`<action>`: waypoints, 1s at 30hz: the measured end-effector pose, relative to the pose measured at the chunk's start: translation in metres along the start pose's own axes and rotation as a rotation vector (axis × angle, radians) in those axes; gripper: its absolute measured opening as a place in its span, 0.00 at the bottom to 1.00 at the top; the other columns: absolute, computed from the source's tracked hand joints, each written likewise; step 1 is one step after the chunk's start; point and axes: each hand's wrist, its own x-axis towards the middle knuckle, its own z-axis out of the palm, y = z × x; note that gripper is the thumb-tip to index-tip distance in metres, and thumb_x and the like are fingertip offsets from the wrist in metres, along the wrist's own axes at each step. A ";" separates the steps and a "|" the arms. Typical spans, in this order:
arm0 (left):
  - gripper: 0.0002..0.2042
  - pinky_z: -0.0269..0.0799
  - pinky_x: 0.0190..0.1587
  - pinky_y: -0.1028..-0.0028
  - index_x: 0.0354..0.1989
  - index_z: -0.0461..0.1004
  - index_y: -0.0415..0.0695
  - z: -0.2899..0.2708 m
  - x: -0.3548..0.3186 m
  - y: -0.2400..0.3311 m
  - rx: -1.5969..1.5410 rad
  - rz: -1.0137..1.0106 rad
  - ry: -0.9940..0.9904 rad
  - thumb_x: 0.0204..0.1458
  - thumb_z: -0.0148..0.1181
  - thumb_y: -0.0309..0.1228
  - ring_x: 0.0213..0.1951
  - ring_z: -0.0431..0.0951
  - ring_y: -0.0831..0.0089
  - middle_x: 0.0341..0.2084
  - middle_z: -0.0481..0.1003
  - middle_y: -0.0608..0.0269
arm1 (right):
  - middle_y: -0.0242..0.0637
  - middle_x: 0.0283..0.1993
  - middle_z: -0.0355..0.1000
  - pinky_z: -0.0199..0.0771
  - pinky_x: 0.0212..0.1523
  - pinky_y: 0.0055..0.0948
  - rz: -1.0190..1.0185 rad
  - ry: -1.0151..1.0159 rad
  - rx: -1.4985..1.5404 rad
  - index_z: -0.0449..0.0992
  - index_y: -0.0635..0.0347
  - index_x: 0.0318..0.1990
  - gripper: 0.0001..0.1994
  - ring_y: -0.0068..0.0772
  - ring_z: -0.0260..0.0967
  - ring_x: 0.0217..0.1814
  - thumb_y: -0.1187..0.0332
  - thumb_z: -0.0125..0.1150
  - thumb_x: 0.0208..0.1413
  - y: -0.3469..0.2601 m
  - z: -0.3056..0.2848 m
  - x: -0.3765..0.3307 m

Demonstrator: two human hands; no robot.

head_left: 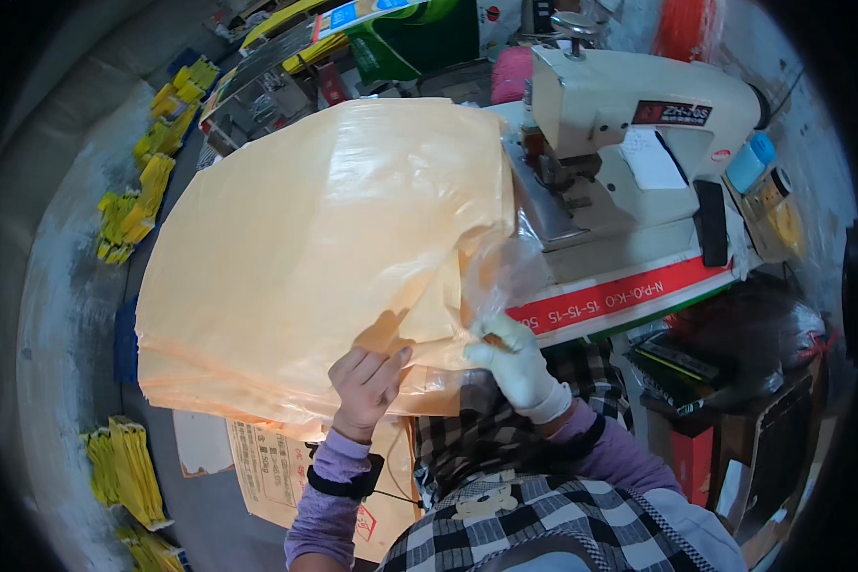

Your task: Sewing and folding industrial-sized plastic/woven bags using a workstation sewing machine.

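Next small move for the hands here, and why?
Probably use the left hand to smooth the tan sheeting near the gloved right hand: it is creased there, and the right hand seems to pinch clear film, so the left hand, close by, looks better placed.

From the left we could pass over the peach sheets (286, 210); on the right the machine (577, 105) stands in our way, and clear plastic (500, 272) bunches up just beyond our right hand (517, 370).

one head-worn fisheye looks steeply down from above, close over the fingers (355, 367) and pale orange sheets (305, 238).
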 end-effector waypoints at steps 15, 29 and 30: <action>0.17 0.64 0.25 0.70 0.35 0.82 0.45 0.021 -0.013 0.025 -0.171 0.012 -0.124 0.31 0.64 0.23 0.23 0.67 0.69 0.19 0.66 0.68 | 0.31 0.27 0.68 0.66 0.33 0.22 -0.322 0.300 -0.199 0.75 0.66 0.38 0.08 0.18 0.63 0.31 0.75 0.65 0.52 0.023 -0.012 -0.038; 0.17 0.65 0.27 0.69 0.36 0.82 0.47 0.013 -0.026 0.025 -0.199 -0.011 -0.225 0.34 0.62 0.19 0.24 0.68 0.64 0.20 0.69 0.65 | 0.43 0.32 0.76 0.72 0.39 0.29 -0.409 0.057 -0.607 0.78 0.64 0.40 0.12 0.34 0.75 0.35 0.67 0.68 0.51 -0.012 -0.051 -0.054; 0.17 0.65 0.27 0.69 0.36 0.82 0.47 0.013 -0.030 0.027 -0.202 -0.007 -0.234 0.34 0.62 0.19 0.24 0.68 0.64 0.20 0.69 0.65 | 0.45 0.35 0.77 0.72 0.41 0.29 -0.247 -0.012 -0.619 0.77 0.65 0.43 0.15 0.32 0.75 0.37 0.67 0.68 0.50 -0.011 -0.052 -0.056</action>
